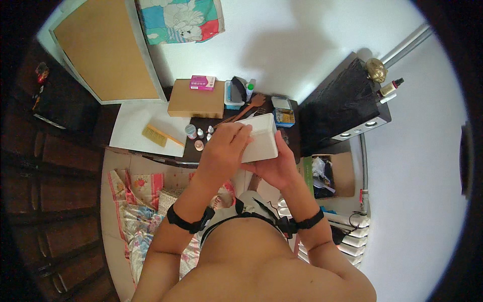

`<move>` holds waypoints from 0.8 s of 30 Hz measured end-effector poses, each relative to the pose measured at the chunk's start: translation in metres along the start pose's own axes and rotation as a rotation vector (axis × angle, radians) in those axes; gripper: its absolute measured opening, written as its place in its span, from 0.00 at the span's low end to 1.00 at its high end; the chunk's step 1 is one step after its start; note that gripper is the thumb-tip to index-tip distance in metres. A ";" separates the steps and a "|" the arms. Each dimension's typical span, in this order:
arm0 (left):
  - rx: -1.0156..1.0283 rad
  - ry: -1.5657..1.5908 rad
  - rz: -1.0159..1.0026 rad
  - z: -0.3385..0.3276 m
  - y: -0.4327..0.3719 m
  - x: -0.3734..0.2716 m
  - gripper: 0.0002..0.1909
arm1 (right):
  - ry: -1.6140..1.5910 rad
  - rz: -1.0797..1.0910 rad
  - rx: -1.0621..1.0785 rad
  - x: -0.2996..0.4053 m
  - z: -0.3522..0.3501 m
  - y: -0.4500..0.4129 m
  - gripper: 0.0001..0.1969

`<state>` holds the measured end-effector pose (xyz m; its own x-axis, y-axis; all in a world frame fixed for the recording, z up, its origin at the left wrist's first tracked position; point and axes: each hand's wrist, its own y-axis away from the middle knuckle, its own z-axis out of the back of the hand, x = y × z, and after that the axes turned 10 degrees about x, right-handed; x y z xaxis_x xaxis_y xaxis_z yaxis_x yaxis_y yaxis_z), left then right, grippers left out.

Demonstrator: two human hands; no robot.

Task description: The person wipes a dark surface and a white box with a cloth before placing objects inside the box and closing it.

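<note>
A white rectangular box point(260, 141) is held up in front of me, above the edge of a dark desk. My left hand point(224, 149) lies over its left side, with fingers bent at the upper edge. From below and the right, my right hand point(277, 164) supports it, thumb up along its side. What the box contains cannot be seen. Just left of my left hand stand small white bottles point(200, 132), a clear jar point(191, 131) and a small pinkish jar point(199, 145). Behind the box lies a brown hand-shaped wooden stick point(249, 107).
A wooden-handled brush point(154, 136) rests on a white sheet point(128, 128). Behind are a cardboard box point(196, 100), a pink packet point(202, 82), and blue containers point(283, 117). A black speaker point(339, 102) stands at right, above an open carton point(343, 173). Patterned cloth point(145, 211) covers part of the floor.
</note>
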<state>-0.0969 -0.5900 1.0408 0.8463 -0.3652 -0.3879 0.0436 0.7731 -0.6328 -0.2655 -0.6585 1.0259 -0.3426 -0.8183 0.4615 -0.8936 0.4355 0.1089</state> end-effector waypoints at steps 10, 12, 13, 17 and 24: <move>-0.025 -0.136 -0.115 -0.014 -0.013 -0.001 0.16 | 0.005 0.114 -0.061 -0.002 -0.006 0.007 0.34; -0.037 -0.065 -0.118 -0.019 -0.014 -0.002 0.15 | -0.003 0.138 -0.108 -0.003 -0.003 0.009 0.34; -0.029 -0.058 -0.126 -0.020 -0.014 -0.003 0.15 | -0.008 0.149 -0.114 -0.004 -0.003 0.011 0.34; -0.002 0.005 -0.129 -0.022 -0.017 -0.008 0.14 | 0.018 0.184 -0.132 -0.006 -0.002 0.018 0.34; -0.020 0.156 0.042 -0.010 -0.024 -0.007 0.09 | 0.027 0.186 -0.103 -0.012 0.015 0.025 0.33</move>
<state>-0.1090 -0.6109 1.0517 0.7541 -0.4103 -0.5128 -0.0019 0.7795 -0.6264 -0.2882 -0.6436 1.0094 -0.4900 -0.7106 0.5050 -0.7807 0.6154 0.1085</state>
